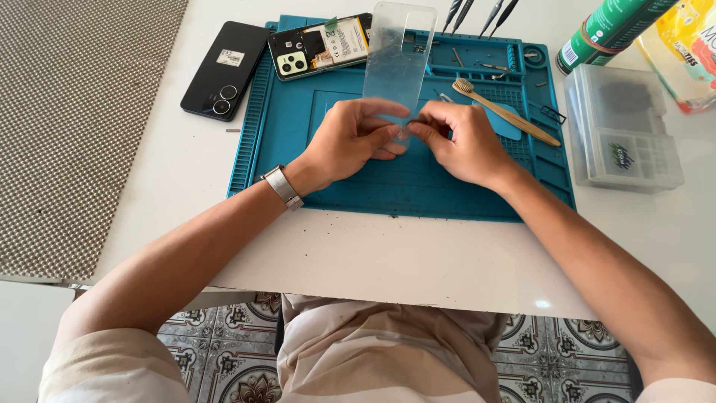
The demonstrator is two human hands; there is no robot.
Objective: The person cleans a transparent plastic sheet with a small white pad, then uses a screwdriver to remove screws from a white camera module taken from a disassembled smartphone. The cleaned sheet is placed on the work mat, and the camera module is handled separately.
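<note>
My left hand and my right hand meet over the blue work mat, both pinching the near end of a clear plastic phone case that stands tilted up away from me. A metal watch band is on my left wrist. Behind the case lies an opened phone with its battery and camera showing. A black phone back lies to the left of the mat.
A bamboo toothbrush and small screws lie on the mat's right side. Tool tips stick in at the top. A clear plastic parts box, a green can and a bottle stand at right. A woven grey mat lies at left.
</note>
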